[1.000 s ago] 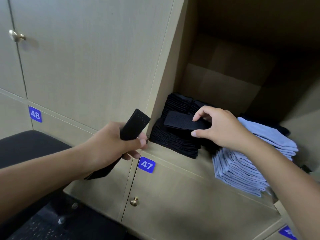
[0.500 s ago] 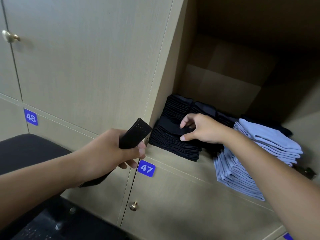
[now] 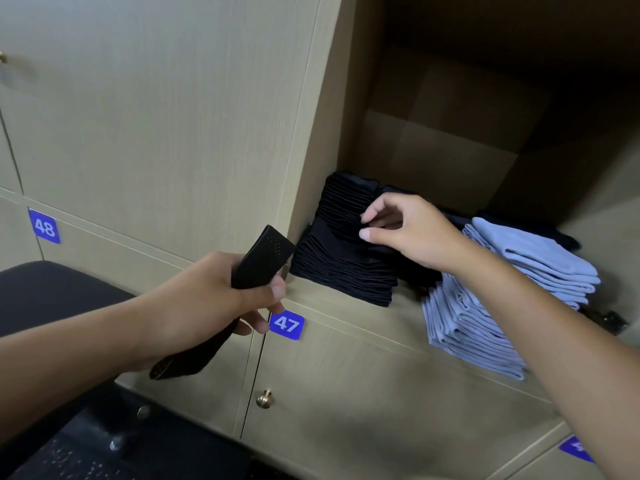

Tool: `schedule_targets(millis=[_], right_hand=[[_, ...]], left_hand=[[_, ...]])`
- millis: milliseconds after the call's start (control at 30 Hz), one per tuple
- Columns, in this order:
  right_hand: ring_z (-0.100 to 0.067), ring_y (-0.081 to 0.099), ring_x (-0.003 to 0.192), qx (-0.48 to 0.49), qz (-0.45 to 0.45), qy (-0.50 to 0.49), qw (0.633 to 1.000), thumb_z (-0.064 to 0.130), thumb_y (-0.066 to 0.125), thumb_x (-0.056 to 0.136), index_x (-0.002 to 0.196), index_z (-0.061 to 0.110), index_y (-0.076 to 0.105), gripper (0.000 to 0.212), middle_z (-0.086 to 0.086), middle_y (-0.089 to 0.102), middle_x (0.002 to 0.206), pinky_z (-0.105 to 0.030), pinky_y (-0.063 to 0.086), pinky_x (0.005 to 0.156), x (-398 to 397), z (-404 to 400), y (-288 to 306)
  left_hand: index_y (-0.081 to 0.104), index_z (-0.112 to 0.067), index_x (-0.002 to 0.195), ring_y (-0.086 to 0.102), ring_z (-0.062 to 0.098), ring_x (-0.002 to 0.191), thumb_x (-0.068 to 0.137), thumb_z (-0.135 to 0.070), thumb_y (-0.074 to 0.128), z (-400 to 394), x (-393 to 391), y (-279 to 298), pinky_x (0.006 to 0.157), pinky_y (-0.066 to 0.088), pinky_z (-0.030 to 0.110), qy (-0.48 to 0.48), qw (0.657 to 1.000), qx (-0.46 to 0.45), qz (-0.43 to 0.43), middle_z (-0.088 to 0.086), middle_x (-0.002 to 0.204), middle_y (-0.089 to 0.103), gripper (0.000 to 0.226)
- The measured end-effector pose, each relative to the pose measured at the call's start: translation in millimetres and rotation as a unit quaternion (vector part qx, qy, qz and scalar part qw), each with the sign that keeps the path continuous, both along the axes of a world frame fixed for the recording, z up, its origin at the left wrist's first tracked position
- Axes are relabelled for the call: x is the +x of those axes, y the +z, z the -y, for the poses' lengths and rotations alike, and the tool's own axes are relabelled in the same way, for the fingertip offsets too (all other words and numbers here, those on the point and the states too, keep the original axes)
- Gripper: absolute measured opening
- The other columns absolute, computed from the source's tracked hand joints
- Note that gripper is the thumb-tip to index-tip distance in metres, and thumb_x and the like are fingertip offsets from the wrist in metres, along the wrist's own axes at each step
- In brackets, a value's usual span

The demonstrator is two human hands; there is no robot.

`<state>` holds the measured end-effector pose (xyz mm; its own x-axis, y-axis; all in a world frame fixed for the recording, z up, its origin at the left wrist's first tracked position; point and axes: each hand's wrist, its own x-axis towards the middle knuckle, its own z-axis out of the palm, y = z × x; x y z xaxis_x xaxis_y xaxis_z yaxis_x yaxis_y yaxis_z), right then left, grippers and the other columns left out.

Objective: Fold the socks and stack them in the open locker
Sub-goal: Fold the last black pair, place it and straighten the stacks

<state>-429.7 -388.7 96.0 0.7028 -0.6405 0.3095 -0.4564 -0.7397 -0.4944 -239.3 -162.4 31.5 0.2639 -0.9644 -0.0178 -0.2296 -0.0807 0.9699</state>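
Observation:
My left hand (image 3: 221, 296) grips a long black sock (image 3: 263, 256) in front of the locker's left edge; its top end sticks up past my thumb and its toe end (image 3: 180, 362) hangs below my wrist. Inside the open locker (image 3: 346, 299) lies a stack of folded black socks (image 3: 339, 271) at the left. My right hand (image 3: 405, 230) hovers just over the top of that stack with thumb and fingers loosely curled and nothing between them. A stack of folded light-blue socks (image 3: 485, 306) lies to the right, under my right forearm.
Closed locker doors with blue number plates 47 (image 3: 286, 324) and 48 (image 3: 44, 226) and a brass knob (image 3: 265, 398) surround the open locker. A black seat (image 3: 52, 292) stands at the lower left. More dark socks (image 3: 568, 237) lie behind the blue stack.
My right hand carried a folded black sock down onto the black stack, let go of it and lifted slightly. My left hand kept its grip on the long black sock.

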Motion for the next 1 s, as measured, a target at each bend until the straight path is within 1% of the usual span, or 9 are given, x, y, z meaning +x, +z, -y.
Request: schedule_targets(millis=[200, 367, 467, 533, 567, 667, 767, 900, 1000], right_hand=[[-0.027, 0.072, 0.087, 0.035, 0.091, -0.015, 0.995, 0.03, 0.073, 0.091, 0.089, 0.026, 0.071, 0.006, 0.003, 0.074, 0.09, -0.052, 0.056, 0.09, -14, -28, 6], [-0.017, 0.075, 0.081, 0.104, 0.09, 0.004, 0.99, 0.03, 0.067, 0.095, 0.095, 0.016, 0.07, 0.014, 0.0, 0.076, 0.091, -0.043, 0.06, 0.086, -20, -69, 3], [-0.022, 0.073, 0.075, 0.166, 0.095, 0.026, 0.981, 0.035, 0.061, 0.098, 0.099, 0.009, 0.069, 0.026, -0.004, 0.077, 0.087, -0.041, 0.059, 0.08, -19, -88, 2], [-0.022, 0.072, 0.073, 0.209, 0.094, 0.041, 0.973, 0.045, 0.06, 0.093, 0.101, 0.009, 0.068, 0.038, -0.006, 0.076, 0.086, -0.039, 0.059, 0.077, -15, -97, 2], [-0.022, 0.072, 0.073, 0.233, 0.093, 0.049, 0.967, 0.051, 0.06, 0.088, 0.103, 0.008, 0.068, 0.046, -0.008, 0.076, 0.086, -0.037, 0.058, 0.076, -13, -101, 2], [-0.022, 0.072, 0.075, 0.273, 0.085, 0.065, 0.956, 0.053, 0.066, 0.08, 0.108, 0.011, 0.068, 0.051, -0.01, 0.077, 0.087, -0.034, 0.058, 0.074, -10, -111, 1], [-0.023, 0.074, 0.076, 0.277, 0.09, 0.057, 0.955, 0.031, 0.073, 0.09, 0.114, 0.016, 0.064, 0.03, -0.009, 0.077, 0.085, -0.034, 0.06, 0.076, -7, -115, -2], [-0.017, 0.071, 0.071, 0.27, 0.115, 0.031, 0.956, 0.008, 0.073, 0.09, 0.116, 0.015, 0.063, 0.028, -0.011, 0.077, 0.085, -0.029, 0.06, 0.075, -7, -116, -4], [-0.014, 0.069, 0.071, 0.243, 0.124, 0.022, 0.962, 0.01, 0.077, 0.087, 0.115, 0.02, 0.066, 0.032, -0.002, 0.076, 0.081, -0.027, 0.061, 0.077, -9, -115, -4]], left_hand=[[0.074, -0.011, 0.104, 0.055, 0.017, 0.061, 0.087, -0.041, 0.075, 3, -6, -3, 0.065, 0.057, 0.03, 0.022, 0.996, 0.024, -0.084, -0.003, 0.073, 0.062, 0.035], [0.08, -0.022, 0.104, 0.047, 0.009, 0.066, 0.058, -0.071, 0.075, 0, -13, 6, 0.065, 0.036, 0.028, 0.004, 0.994, 0.047, -0.097, -0.009, 0.077, 0.052, 0.067], [0.072, -0.017, 0.098, 0.05, 0.008, 0.063, 0.069, -0.085, 0.062, -3, -23, 18, 0.066, 0.038, 0.024, -0.045, 0.987, 0.061, -0.144, -0.009, 0.076, 0.056, 0.075], [0.069, -0.011, 0.103, 0.057, 0.003, 0.054, 0.084, -0.075, 0.042, -2, -30, 23, 0.051, 0.041, 0.011, -0.048, 0.979, 0.063, -0.189, -0.011, 0.065, 0.06, 0.072], [0.07, -0.01, 0.111, 0.059, 0.002, 0.055, 0.087, -0.073, 0.036, -1, -31, 24, 0.051, 0.043, 0.01, -0.047, 0.976, 0.066, -0.203, -0.01, 0.067, 0.061, 0.075], [0.067, -0.017, 0.126, 0.07, -0.001, 0.096, 0.09, -0.077, 0.03, 1, -31, 22, 0.086, 0.045, 0.023, -0.07, 0.965, 0.064, -0.246, -0.008, 0.107, 0.071, 0.079], [0.061, -0.017, 0.133, 0.063, 0.003, 0.122, 0.095, -0.075, 0.027, 2, -35, 22, 0.104, 0.039, 0.028, -0.076, 0.953, 0.044, -0.289, -0.001, 0.131, 0.07, 0.078], [0.07, -0.012, 0.121, 0.067, 0.022, 0.12, 0.105, -0.052, 0.035, 1, -43, 20, 0.108, 0.046, 0.038, -0.065, 0.971, -0.014, -0.232, 0.007, 0.122, 0.074, 0.055], [0.07, -0.006, 0.114, 0.066, 0.011, 0.086, 0.105, -0.032, 0.052, 0, -40, 17, 0.08, 0.051, 0.023, -0.037, 0.994, -0.036, -0.096, 0.004, 0.098, 0.073, 0.033]])
